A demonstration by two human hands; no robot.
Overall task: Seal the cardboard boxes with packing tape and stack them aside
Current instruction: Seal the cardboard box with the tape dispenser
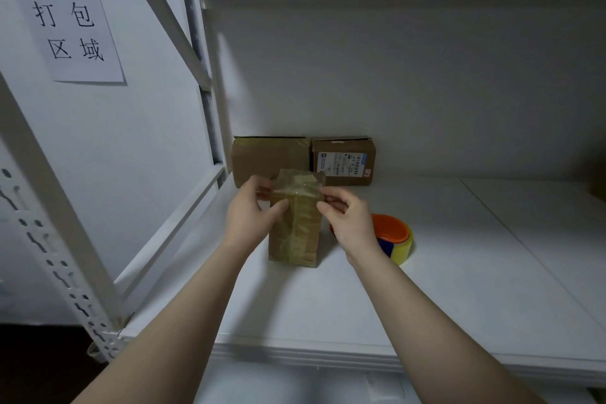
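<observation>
Cardboard box (295, 226) is standing upright on the shelf (459, 272). The left hand (249, 216) is pinching its upper left edge, the right hand (352, 223) its upper right edge, fingers (324, 207) curled onto it. A tape roll (395, 238) is lying just right.

Both bare forearms reach forward, converging. Left grip (251, 207) and right grip (352, 218) face each other, thumbs and fingers pinching box (295, 233) upper sides.

shelf (426, 272): narrow taped cardboard box (295, 233) upright near its middle | left hand (252, 210) and right hand (351, 216) pinch the box's top from either side | tape roll (398, 244) just right of box | two boxes, plain box (269, 157) and labelled box (342, 161), at back edge
</observation>
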